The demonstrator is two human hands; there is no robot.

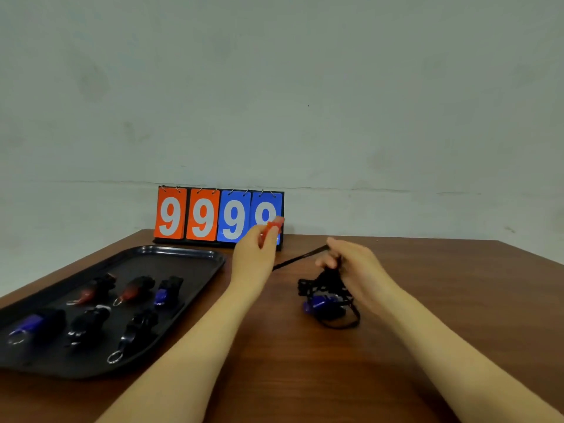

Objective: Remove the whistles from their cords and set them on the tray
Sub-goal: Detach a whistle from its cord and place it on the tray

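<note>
Red plastic whistle (273,227), light and rigid, being pinched in left hand (253,254) grip; right hand (348,264) pinching limp black cord (300,258).

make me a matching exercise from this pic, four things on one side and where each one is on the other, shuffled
Things:
1. red whistle
2. black cord
3. tray
4. blue whistle

Places:
A. on the table, in a tangle of cord below the right hand
B. pinched in the left hand, raised in front of the scoreboard
C. stretched between the two hands, held by the right hand
D. on the left part of the table, holding six whistles

Pairs: 1-B, 2-C, 3-D, 4-A
</note>
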